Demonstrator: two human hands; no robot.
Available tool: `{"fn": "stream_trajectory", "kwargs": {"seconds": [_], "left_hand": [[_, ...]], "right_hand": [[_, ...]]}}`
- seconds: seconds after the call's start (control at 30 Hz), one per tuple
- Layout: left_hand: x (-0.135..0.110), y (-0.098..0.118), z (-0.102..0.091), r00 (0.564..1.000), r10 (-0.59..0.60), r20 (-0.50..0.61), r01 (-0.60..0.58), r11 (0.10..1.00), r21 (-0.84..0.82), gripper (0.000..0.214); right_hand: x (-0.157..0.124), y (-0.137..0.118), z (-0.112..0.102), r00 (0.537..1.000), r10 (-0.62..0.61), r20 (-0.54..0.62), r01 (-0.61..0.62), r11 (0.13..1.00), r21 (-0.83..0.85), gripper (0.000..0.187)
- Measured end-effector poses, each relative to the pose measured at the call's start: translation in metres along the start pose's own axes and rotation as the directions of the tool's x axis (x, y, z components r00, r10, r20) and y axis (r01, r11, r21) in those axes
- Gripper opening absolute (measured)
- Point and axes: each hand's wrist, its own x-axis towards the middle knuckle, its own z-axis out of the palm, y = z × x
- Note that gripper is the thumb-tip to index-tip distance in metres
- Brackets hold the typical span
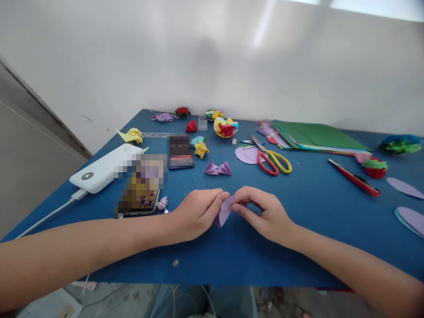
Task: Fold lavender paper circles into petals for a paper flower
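Between my two hands, near the front middle of the blue table, is a folded piece of light purple paper (225,213). My left hand (202,212) pinches its left side, thumb on top. With thumb and forefinger, my right hand (261,211) grips the upper right edge of the same paper. Part of the fold is hidden behind the left fingers. Just beyond my hands lie two folded purple paper pieces (218,168), side by side. Further right, scissors (270,157) with red and yellow handles rest partly on round purple paper cutouts (247,154).
On the left are a white power bank (106,168) with its cable and a phone (141,198); another phone (181,152) lies behind. Paper flowers (226,127) line the back. Coloured sheets (318,136), a red utility knife (354,177) and purple cutouts (410,219) lie right.
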Motion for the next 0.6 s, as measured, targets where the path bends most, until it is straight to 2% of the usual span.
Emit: {"fn": "stream_trajectory", "kwargs": {"seconds": [0.07,0.23,0.33,0.47,0.6], "left_hand": [[-0.0012,0.0021,-0.0016,1.000,-0.005,0.025,0.005,1.000,-0.009,0.036],[-0.0050,0.0050,-0.0027,0.991,0.103,0.082,-0.111,0.989,0.099,0.030],[-0.0049,0.0061,-0.0024,0.995,0.072,0.062,-0.080,0.989,0.124,0.027],[-0.0013,0.0063,-0.0040,1.000,0.018,-0.012,-0.018,1.000,0.008,0.030],[0.0025,0.0032,-0.0044,0.999,-0.026,-0.035,0.024,0.999,-0.043,0.028]], "right_hand": [[-0.0001,0.0008,-0.0007,1.000,0.002,0.001,-0.002,1.000,-0.018,0.005],[-0.0011,0.0040,-0.0018,0.998,-0.065,-0.021,0.063,0.994,-0.087,0.006],[-0.0019,0.0045,-0.0024,0.992,-0.109,-0.067,0.099,0.986,-0.137,0.006],[-0.0021,0.0045,-0.0044,0.981,-0.128,-0.144,0.102,0.980,-0.173,0.005],[-0.0022,0.0046,-0.0064,0.974,-0.164,-0.158,0.138,0.977,-0.165,0.009]]}}
